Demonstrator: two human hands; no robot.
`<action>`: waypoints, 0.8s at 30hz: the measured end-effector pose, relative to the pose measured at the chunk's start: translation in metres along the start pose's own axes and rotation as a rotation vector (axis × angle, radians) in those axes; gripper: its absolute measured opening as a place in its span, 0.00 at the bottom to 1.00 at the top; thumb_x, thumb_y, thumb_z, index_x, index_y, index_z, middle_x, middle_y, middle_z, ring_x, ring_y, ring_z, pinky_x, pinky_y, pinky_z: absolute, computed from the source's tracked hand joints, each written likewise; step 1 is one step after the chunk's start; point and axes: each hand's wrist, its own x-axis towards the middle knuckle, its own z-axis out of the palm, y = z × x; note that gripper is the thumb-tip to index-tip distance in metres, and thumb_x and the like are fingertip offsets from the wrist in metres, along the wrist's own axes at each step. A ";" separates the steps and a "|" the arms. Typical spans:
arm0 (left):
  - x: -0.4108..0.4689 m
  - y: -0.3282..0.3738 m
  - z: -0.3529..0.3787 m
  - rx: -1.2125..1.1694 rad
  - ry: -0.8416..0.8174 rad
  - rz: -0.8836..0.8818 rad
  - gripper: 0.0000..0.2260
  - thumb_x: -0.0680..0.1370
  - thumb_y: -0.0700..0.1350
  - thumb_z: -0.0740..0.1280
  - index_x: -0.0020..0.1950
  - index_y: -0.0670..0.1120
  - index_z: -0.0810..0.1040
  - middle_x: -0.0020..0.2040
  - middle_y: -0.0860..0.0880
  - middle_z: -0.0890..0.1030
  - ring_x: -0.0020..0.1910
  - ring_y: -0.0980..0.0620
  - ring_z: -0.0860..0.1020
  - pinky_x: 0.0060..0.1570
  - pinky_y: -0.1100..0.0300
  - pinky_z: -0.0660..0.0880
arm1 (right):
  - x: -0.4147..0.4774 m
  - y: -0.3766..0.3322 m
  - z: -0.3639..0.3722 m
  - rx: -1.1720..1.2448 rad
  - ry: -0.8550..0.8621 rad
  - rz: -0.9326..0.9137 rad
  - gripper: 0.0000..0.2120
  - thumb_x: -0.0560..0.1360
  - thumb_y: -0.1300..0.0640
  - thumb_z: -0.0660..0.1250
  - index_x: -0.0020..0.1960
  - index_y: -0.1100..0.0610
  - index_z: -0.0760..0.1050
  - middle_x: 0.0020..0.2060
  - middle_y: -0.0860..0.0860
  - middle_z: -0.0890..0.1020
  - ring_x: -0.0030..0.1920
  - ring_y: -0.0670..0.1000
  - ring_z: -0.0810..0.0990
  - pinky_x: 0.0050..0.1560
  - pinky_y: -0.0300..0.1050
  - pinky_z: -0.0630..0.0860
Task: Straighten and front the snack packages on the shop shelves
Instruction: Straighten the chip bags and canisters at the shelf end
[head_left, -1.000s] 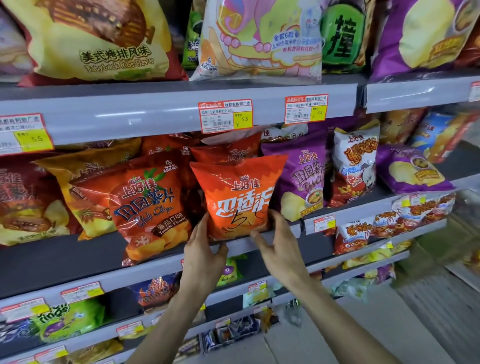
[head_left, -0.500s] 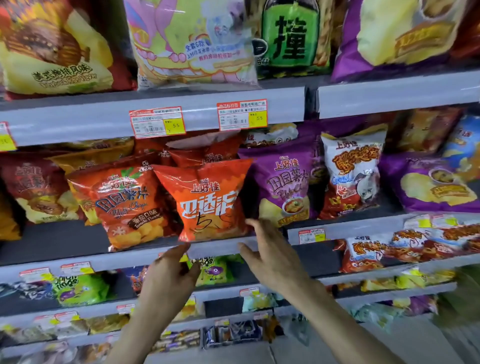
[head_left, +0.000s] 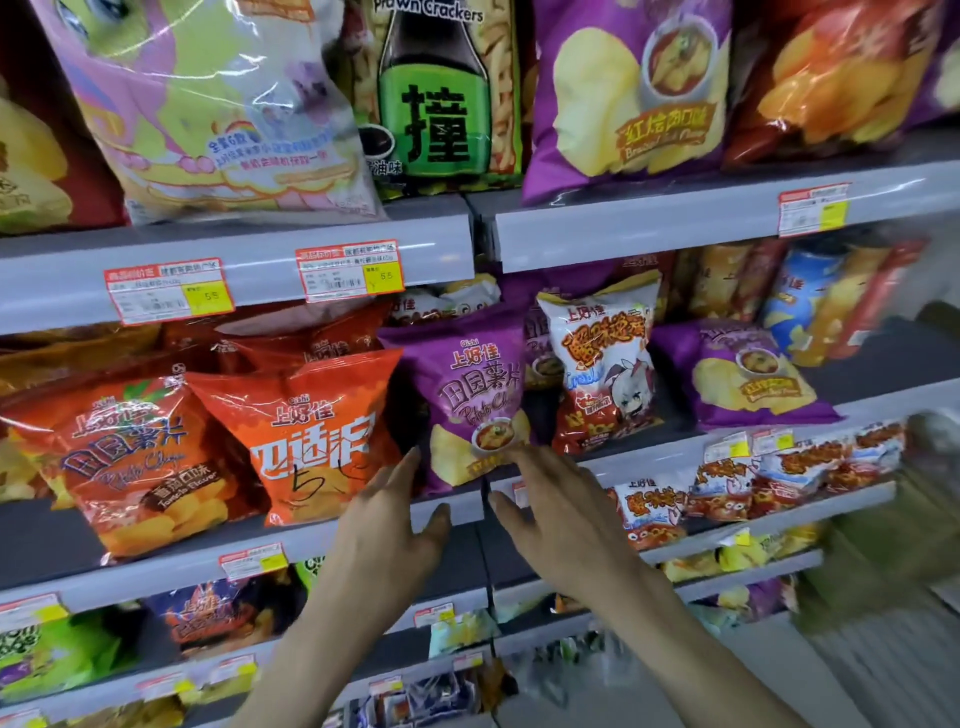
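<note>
Left hand (head_left: 385, 525), right hand (head_left: 563, 519): off orange bag (head_left: 311, 431), now by purple bag (head_left: 470, 389)

On the middle shelf (head_left: 171, 564) the tomato-flavour chip bag (head_left: 130, 457) stands left of the pen-marked Oishi bag (head_left: 311, 441), the potato chips bag (head_left: 472, 395) right of that, the Prawn Crackers bag (head_left: 441, 98) on the shelf above (head_left: 265, 270).

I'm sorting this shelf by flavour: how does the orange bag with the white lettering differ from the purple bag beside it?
The orange bag carries big white characters and a black pen scribble; the purple bag shows a bowl and chips. The orange bag stands left, the purple bag right. The left hand and right hand, both open, reach toward the purple bag's base, not the orange bag. Both bear the same brand logo and stand facing out on one shelf.
</note>
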 end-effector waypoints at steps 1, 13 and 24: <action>0.005 0.004 0.005 -0.037 -0.009 0.014 0.35 0.80 0.49 0.73 0.84 0.47 0.62 0.76 0.47 0.74 0.71 0.44 0.75 0.62 0.56 0.72 | -0.001 0.004 -0.004 -0.021 0.006 0.024 0.25 0.83 0.39 0.57 0.76 0.48 0.67 0.68 0.47 0.76 0.66 0.52 0.75 0.64 0.51 0.74; 0.053 0.010 0.057 -0.268 -0.060 -0.100 0.51 0.77 0.48 0.76 0.85 0.38 0.42 0.81 0.34 0.62 0.77 0.32 0.64 0.74 0.43 0.65 | -0.019 0.048 -0.036 -0.154 0.047 0.288 0.25 0.82 0.41 0.61 0.74 0.52 0.69 0.65 0.51 0.78 0.65 0.56 0.76 0.63 0.54 0.76; 0.098 0.023 0.074 -0.672 0.174 -0.399 0.55 0.57 0.65 0.86 0.77 0.49 0.65 0.67 0.48 0.81 0.64 0.43 0.80 0.67 0.44 0.77 | 0.047 0.123 -0.057 0.475 0.091 0.384 0.40 0.75 0.48 0.77 0.80 0.51 0.59 0.72 0.47 0.72 0.71 0.48 0.72 0.75 0.49 0.67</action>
